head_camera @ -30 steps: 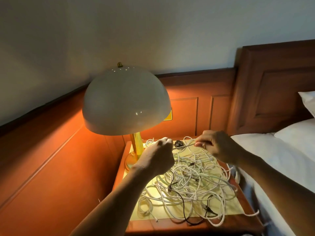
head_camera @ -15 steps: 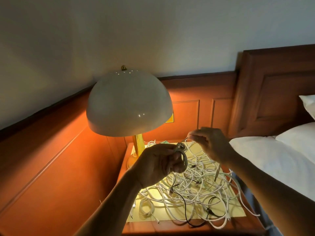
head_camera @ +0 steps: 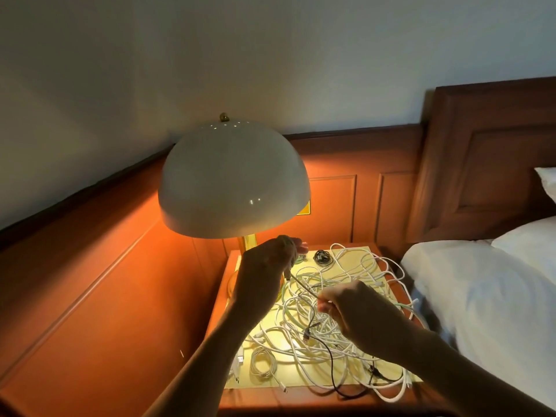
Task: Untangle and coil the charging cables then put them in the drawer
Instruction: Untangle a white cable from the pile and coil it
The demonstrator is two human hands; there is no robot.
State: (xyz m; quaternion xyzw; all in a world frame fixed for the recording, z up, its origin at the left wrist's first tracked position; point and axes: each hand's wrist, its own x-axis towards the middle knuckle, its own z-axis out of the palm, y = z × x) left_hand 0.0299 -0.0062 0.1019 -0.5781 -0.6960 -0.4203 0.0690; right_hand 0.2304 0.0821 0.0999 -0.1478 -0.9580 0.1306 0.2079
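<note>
Left hand [head_camera: 266, 267]: raised just under the lamp [head_camera: 233, 179] shade, fingers curled round one end of a grey cable [head_camera: 303, 288].
Right hand [head_camera: 358, 311]: pinches the same cable lower down.
Grey cable: taut between the hands.
Tangle of white cables [head_camera: 328, 335]: heaped on the nightstand [head_camera: 264, 400], beneath both hands.
Small white coil [head_camera: 263, 362]: front left, beside the tangle.

Tangle: loose heap of white charging cables [head_camera: 282, 332], spread under the right fingers [head_camera: 328, 300].
Held strand: thin dark cable [head_camera: 302, 286], taut between left fingers [head_camera: 296, 246] and right fingers.
Coil: small white coiled cable [head_camera: 262, 362], flat, nearer than the left fingers.
</note>
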